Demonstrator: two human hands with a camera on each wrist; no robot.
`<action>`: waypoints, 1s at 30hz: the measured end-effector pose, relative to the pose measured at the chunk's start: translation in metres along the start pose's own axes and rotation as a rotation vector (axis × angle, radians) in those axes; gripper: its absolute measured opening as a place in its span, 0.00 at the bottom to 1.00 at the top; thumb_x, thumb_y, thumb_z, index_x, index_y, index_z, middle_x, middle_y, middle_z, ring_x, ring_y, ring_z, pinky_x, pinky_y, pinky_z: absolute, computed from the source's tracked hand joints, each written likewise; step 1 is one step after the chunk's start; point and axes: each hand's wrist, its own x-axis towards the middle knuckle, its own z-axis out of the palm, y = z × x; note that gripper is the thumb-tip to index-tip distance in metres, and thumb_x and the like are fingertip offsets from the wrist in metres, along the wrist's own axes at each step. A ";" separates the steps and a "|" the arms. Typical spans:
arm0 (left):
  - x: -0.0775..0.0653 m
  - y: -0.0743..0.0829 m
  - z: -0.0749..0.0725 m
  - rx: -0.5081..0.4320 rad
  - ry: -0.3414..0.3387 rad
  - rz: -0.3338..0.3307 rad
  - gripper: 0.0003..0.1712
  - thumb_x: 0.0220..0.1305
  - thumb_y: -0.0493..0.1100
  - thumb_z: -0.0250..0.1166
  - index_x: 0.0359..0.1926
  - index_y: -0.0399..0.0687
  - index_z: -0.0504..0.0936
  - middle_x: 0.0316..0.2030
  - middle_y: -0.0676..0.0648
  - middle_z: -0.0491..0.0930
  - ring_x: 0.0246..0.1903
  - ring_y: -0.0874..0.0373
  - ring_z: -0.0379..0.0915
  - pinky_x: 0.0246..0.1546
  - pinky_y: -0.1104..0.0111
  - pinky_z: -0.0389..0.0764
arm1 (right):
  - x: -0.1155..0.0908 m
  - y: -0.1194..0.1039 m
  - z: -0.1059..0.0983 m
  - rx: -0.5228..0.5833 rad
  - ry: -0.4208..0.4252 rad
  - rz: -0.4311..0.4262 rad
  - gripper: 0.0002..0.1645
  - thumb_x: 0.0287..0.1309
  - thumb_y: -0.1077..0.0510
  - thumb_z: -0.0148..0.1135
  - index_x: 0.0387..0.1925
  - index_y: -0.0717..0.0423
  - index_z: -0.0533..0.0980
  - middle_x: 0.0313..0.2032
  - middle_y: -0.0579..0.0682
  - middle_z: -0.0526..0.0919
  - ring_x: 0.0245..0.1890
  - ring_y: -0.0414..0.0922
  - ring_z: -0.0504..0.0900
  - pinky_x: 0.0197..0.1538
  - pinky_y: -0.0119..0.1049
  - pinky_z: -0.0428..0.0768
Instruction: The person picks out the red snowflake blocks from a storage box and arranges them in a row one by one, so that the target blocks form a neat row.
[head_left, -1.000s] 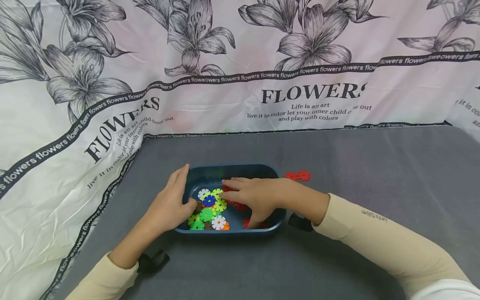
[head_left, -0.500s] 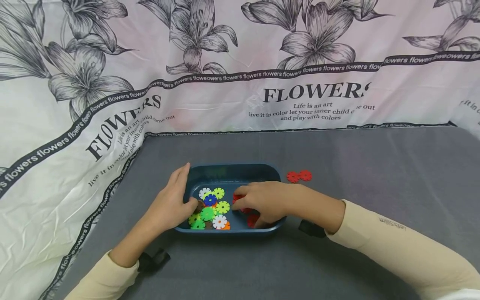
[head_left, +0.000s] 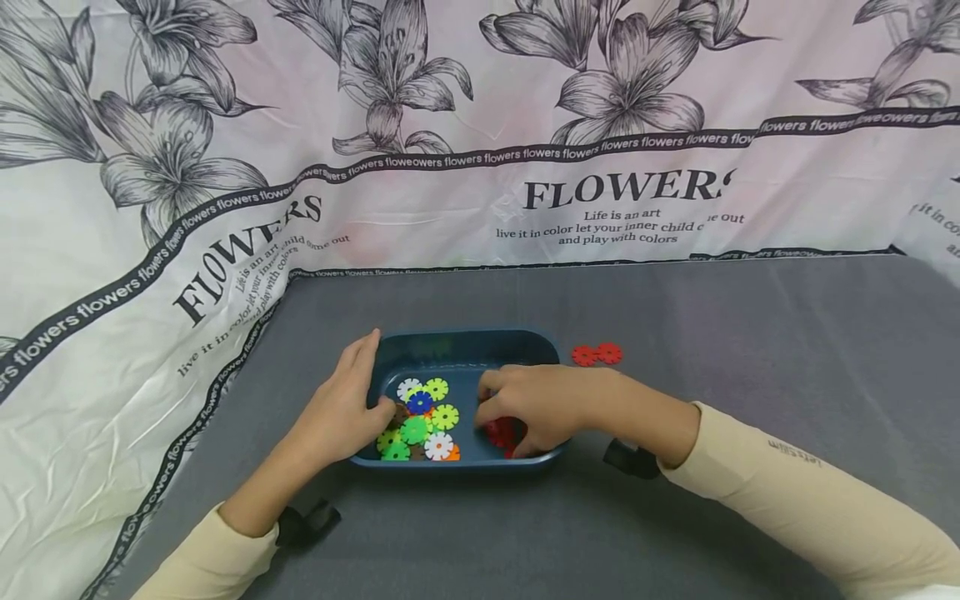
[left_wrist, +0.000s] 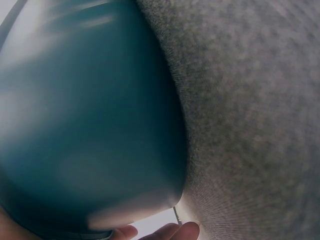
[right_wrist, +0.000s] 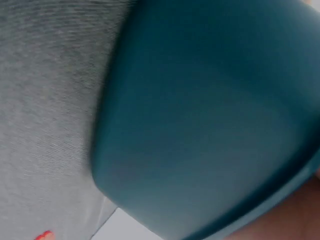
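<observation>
A dark blue-green plastic tub (head_left: 465, 346) sits on the grey cloth. My left hand (head_left: 339, 410) grips its left end, thumb inside and fingers along the outside wall; some of those fingertips (left_wrist: 186, 231) show low in the left wrist view. Over the tub's right end, my right hand (head_left: 551, 408) curls its fingers and thumb around red notched plastic discs (head_left: 501, 432), partly hidden under it. Green, yellow, white, blue, brown and orange notched discs (head_left: 415, 429) lie in the left half. Tub wall (right_wrist: 210, 120) fills most of the right wrist view.
Two red discs (head_left: 597, 355), touching or joined, lie on the grey cloth (head_left: 712, 333) just right of the tub. Behind and to the left hangs a white flower-printed curtain (head_left: 450, 212).
My right hand has drawn back rightward in the tub, and its spread fingers have curled in, bringing the red discs together at the right end. The left hand stays put.
</observation>
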 end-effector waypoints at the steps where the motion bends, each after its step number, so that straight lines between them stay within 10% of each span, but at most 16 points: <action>1: 0.000 0.000 0.000 0.003 0.002 0.001 0.52 0.64 0.39 0.60 0.80 0.44 0.39 0.76 0.36 0.45 0.20 0.56 0.66 0.24 0.61 0.69 | 0.000 0.000 -0.001 0.003 -0.019 0.009 0.30 0.55 0.49 0.75 0.59 0.45 0.80 0.58 0.51 0.74 0.54 0.46 0.71 0.46 0.32 0.79; 8: 0.000 0.001 0.001 0.023 0.018 0.011 0.51 0.63 0.39 0.60 0.80 0.42 0.41 0.76 0.35 0.47 0.30 0.51 0.72 0.29 0.60 0.72 | 0.005 -0.004 -0.007 -0.001 -0.138 0.096 0.33 0.52 0.52 0.77 0.60 0.41 0.75 0.52 0.46 0.72 0.52 0.44 0.69 0.45 0.33 0.78; 30: 0.000 -0.002 0.001 0.023 0.016 0.001 0.52 0.63 0.39 0.60 0.80 0.43 0.41 0.76 0.36 0.46 0.33 0.49 0.73 0.28 0.60 0.71 | 0.011 -0.006 0.000 0.123 -0.151 0.012 0.16 0.58 0.66 0.69 0.43 0.45 0.79 0.38 0.41 0.70 0.36 0.38 0.71 0.34 0.29 0.75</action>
